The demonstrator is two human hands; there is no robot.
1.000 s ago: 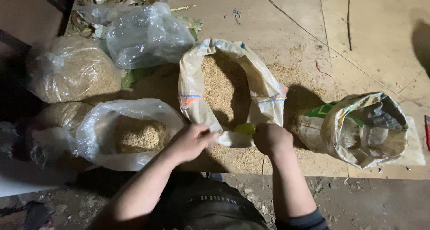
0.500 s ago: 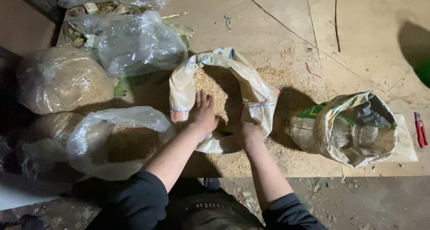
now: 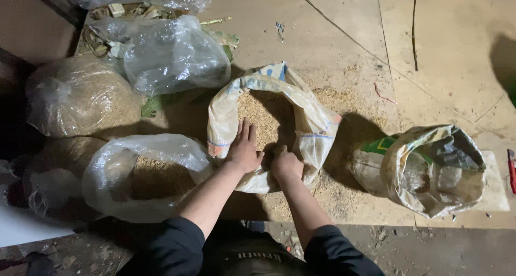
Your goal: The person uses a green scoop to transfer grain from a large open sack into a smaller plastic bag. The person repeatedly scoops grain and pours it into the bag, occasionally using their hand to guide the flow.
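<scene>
A woven sack [image 3: 317,120] with its rim rolled down lies open on the floor, filled with pale sawdust [image 3: 258,115]. My left hand [image 3: 243,149] rests flat inside its mouth, fingers spread on the sawdust. My right hand [image 3: 286,164] is beside it, fingers curled down into the sawdust near the sack's front rim; whether it holds anything is hidden. A clear plastic bag [image 3: 134,174] partly filled with sawdust sits open just left of my left arm.
A second rolled-down sack [image 3: 430,168] stands to the right. Clear plastic bags [image 3: 172,55] and a full bag of sawdust [image 3: 75,98] lie at the left and back. Loose sawdust is scattered around the sack on the wooden floor [image 3: 430,50]. A red-handled tool [image 3: 510,168] lies at the right edge.
Both hands moved from the sack's front rim into its mouth. My left hand now lies flat on the sawdust; my right digs in beside it.
</scene>
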